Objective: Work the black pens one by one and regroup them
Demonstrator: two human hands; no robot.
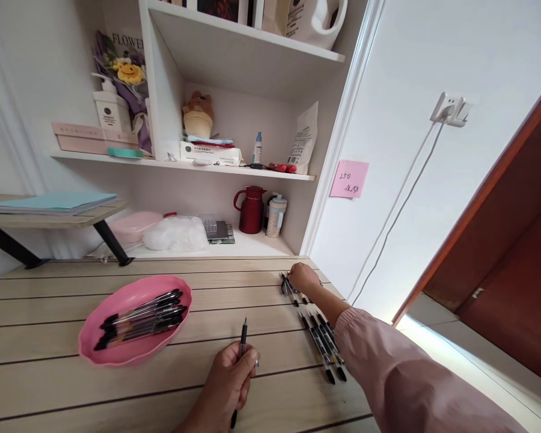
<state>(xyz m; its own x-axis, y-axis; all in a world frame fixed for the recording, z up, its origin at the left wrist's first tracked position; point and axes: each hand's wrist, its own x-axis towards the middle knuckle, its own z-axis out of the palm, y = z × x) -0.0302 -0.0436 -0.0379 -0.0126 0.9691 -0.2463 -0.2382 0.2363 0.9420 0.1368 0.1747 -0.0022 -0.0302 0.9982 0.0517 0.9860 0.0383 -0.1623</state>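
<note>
My left hand (232,376) is closed around a black pen (243,337), which stands nearly upright with its bare tip pointing up. Farther back on the right, my right hand (303,278) reaches down to a small group of short black pen caps (290,290); its fingers are curled and their tips are hidden from me. Between that arm and the middle of the table lies a row of several pens (322,346), side by side and slanted. A pink bowl (135,361) on the left holds several clear-barrelled pens with black ends (144,319).
Behind the striped wooden table (162,397) stands a white shelf unit with a red jug (251,210), a patterned bottle (276,215) and a bag of white stuffing (175,234). A small raised stand (72,210) carries blue paper. Cables hang along the right wall.
</note>
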